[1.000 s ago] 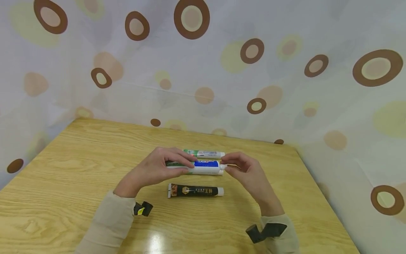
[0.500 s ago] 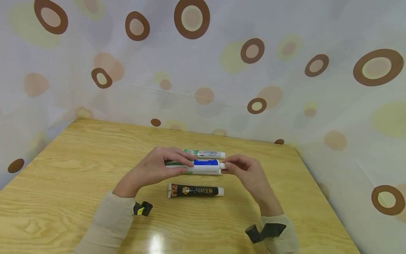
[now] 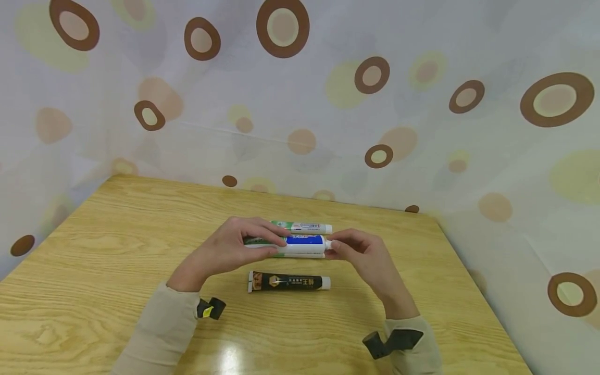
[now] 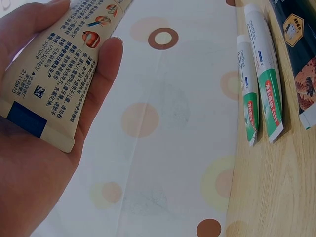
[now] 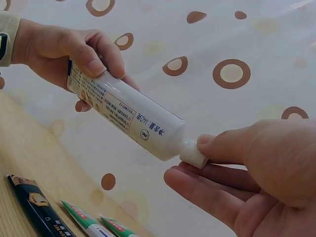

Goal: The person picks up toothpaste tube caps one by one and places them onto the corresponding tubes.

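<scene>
My left hand (image 3: 239,242) grips a white and blue toothpaste tube (image 3: 304,245) by its flat end, thumb on one side and fingers on the other. The tube is held up above the table, its printed back facing the right wrist camera (image 5: 128,111). At the tube's right end, my right hand (image 3: 363,252) pinches the white cap (image 5: 193,154) between thumb and fingers. The cap sits at the tube's neck. A black toothpaste tube (image 3: 290,282) lies nearer to me on the table, with its white cap pointing right.
Two green and white toothpaste tubes lie side by side on the wooden table (image 3: 140,250): a smaller one (image 4: 248,89) and a larger one (image 4: 266,74), partly hidden under the held tube in the head view. A patterned cloth (image 3: 328,114) hangs behind the table.
My right hand's thumb and fingers have turned around the cap, shifting slightly down from their higher hold a second ago. The left hand and the tube stay almost still.
</scene>
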Demonstrator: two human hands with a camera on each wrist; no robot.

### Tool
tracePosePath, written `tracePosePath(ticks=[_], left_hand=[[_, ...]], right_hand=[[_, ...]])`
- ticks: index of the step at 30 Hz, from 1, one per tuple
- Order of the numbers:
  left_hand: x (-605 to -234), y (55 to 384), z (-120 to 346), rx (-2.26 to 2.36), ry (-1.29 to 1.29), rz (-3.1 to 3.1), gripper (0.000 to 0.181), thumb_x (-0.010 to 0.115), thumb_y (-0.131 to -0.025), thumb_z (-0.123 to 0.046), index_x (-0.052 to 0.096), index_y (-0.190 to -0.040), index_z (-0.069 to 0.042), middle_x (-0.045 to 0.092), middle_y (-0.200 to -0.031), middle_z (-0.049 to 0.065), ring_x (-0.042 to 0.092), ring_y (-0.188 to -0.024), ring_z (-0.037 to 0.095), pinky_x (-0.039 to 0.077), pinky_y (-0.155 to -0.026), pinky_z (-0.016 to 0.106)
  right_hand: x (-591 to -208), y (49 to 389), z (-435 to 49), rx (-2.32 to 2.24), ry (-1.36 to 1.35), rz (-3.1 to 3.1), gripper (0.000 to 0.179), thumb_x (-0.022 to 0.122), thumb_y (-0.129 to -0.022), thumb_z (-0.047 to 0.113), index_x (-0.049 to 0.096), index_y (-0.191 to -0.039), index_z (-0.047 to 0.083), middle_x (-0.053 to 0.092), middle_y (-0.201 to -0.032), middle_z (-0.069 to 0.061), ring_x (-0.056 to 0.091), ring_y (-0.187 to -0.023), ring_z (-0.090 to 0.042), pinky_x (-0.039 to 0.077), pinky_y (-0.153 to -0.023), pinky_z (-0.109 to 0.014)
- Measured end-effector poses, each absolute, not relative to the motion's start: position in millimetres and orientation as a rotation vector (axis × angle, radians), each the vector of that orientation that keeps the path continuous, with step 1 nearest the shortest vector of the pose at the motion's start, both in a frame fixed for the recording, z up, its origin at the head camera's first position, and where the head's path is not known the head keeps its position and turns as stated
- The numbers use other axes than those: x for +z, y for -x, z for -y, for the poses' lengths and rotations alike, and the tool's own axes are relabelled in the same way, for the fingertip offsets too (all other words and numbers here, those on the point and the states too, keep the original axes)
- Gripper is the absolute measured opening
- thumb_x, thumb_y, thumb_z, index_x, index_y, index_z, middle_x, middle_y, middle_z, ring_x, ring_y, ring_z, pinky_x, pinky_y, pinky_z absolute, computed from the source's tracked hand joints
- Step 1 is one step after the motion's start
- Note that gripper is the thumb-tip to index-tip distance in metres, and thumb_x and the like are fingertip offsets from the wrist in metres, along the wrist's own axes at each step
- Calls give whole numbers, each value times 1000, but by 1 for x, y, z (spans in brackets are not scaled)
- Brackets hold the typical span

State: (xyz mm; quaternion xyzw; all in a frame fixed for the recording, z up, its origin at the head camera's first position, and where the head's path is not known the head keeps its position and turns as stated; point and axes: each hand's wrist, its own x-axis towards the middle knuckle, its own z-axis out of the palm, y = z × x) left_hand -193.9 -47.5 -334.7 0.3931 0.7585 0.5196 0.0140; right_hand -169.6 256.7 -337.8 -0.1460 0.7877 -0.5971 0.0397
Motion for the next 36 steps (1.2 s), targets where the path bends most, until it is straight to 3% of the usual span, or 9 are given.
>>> tracePosePath(ticks=[4, 12, 18, 31, 36], left_hand=[[-335, 194, 48, 1618, -1233, -2363, 19, 75, -89, -12, 79, -105, -22, 71, -121, -4, 62, -120, 16, 54, -92, 30], [-335, 197, 47, 1596, -1225, -2380, 19, 75, -88, -12, 79, -104, -22, 71, -121, -5, 63, -119, 17, 54, -91, 30], [-336, 196, 48, 1594, -1235, -2376, 20, 75, -89, -12, 79, -105, -23, 71, -121, -5, 63, -119, 16, 54, -92, 30], [-335, 195, 47, 1608, -1239, -2357, 20, 75, -89, -12, 79, -105, -23, 71, -121, -5, 63, -120, 15, 54, -94, 30], [-335, 195, 47, 1605, -1249, -2349, 20, 74, -89, -11, 79, -106, -22, 71, -122, -4, 63, -119, 17, 54, -94, 31]], right_hand=[[-340, 172, -256, -1842, 436, -2392, 28, 61, -99, 22, 67, -117, 2, 66, -113, -19, 72, -95, -22, 59, -85, -36], [-340, 171, -258, -1767, 549, -2506, 25, 67, -95, 16, 67, -120, 11, 66, -125, -10, 65, -112, -17, 55, -90, -25], [-341, 171, -258, -1810, 532, -2435, 20, 63, -98, 14, 67, -115, 5, 65, -119, -15, 69, -102, -20, 57, -89, -31], [-341, 173, -256, -1836, 439, -2387, 28, 59, -100, 20, 64, -114, -4, 68, -104, -21, 74, -85, -22, 60, -78, -38], [-341, 173, -256, -1796, 438, -2431, 27, 61, -99, 20, 65, -116, 0, 68, -111, -18, 73, -92, -22, 59, -82, -35]])
